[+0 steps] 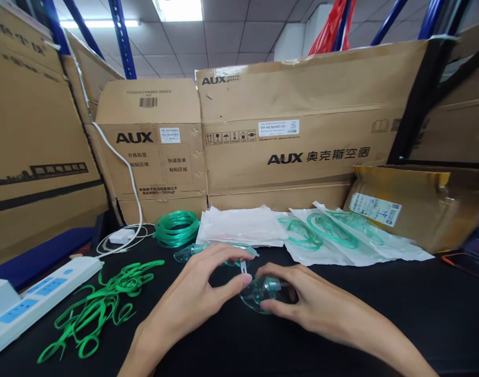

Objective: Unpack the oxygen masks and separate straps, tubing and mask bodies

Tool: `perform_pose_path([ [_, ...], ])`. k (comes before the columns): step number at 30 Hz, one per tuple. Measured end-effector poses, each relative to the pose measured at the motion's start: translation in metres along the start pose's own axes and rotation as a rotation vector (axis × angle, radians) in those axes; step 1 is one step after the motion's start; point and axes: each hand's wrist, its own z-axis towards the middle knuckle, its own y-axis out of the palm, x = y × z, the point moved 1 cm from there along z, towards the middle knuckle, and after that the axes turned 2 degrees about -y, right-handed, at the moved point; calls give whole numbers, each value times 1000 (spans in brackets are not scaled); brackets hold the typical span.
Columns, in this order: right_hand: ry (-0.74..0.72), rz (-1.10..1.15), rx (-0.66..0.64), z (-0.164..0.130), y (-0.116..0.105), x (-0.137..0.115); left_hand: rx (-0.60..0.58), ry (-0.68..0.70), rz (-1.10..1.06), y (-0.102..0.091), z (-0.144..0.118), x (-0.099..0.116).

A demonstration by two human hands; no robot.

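Between the thumb and fingertips of my left hand (pixel 208 280) is a small pale metal strip (pixel 244 266), held upright; it looks like a mask's nose clip. Close by, my right hand (pixel 292 293) grips a clear, green-tinted oxygen mask (pixel 255 296) low over the black table. The mask's green connector shows between my right fingers, and part of its shell is hidden behind them. Just beyond my left hand lies another clear mask (pixel 186 252), partly covered by that hand.
Green elastic straps (pixel 106 303) lie tangled at left, beside a white power strip (pixel 46 296). Farther back are coiled green tubing (pixel 176 229), stacked white pouches (pixel 241 226) and pouches of green tubing (pixel 333 235). Cardboard boxes (pixel 302 115) wall the back; a brown parcel (pixel 404 204) sits right.
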Motion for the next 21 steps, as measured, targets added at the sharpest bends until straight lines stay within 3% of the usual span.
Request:
perform_pose_path([
  [6, 33, 16, -57, -4, 3, -3, -50, -71, 115, -30, -24, -14],
  [13, 35, 9, -83, -1, 2, -5, -257, -156, 398, -36, -77, -56],
  [21, 39, -25, -81, 2, 6, 0, -170, -146, 510, -46, -99, -83],
])
